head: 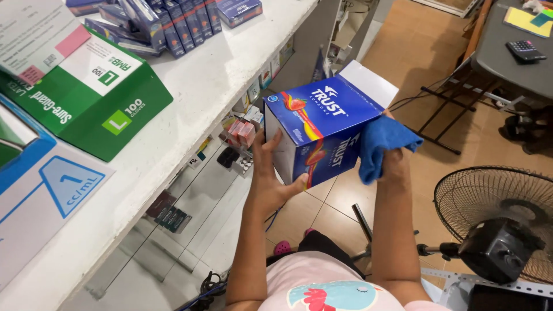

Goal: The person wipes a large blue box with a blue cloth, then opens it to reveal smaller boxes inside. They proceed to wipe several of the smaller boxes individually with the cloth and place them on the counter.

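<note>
We see the left hand [271, 178] holding a blue carton [319, 135] up in the air, off the right edge of the white table [190, 109] and above the tiled floor [340, 201]. Its grip is closed on the carton's near left corner, with the fingers lying up the white end face and the thumb pressed along the lower edge of the blue side. The carton is tilted, its top flap standing open at the far right.

The right hand [394, 158] is bunched around a blue cloth [380, 144], its grip closed on the cloth, and the cloth is pressed against the right end of the carton.

On the table to the left we see a green glove box [98, 98] lying flat, with a blue and white box [40, 184] nearer to us and partly out of frame. At the far end of the table stands a row of dark blue packs [167, 26].

Below the table's edge, a glass case [230, 150] shows small packaged goods on shelves. At the near right stands a black floor fan [495, 224]. Farther right, a dark desk [512, 52] carries a calculator [525, 50].
</note>
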